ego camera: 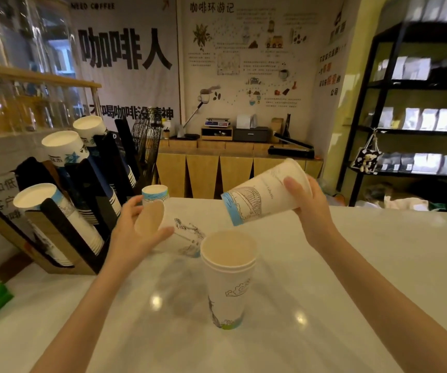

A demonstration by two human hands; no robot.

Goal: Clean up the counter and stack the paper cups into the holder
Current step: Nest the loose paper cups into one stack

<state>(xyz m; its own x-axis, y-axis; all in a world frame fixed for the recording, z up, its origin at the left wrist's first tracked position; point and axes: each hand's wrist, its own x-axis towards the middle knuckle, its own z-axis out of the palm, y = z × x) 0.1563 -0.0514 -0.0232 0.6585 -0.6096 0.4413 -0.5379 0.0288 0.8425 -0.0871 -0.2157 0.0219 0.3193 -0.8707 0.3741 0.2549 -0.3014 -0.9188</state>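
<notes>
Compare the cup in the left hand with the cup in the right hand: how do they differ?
The left hand's cup lies low at the counter, its open mouth facing the camera; the right hand's cup is lifted clear, blue-banded base pointing left. The right hand grips near the rim; the left hand covers the mouth. Both are white printed paper.

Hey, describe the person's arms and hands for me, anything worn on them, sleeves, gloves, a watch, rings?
Both forearms are bare as far as the picture shows, with no sleeves in view. The left hand and right hand wear no gloves. No watch, bracelet or ring is visible on either wrist or on the fingers that show.
</notes>
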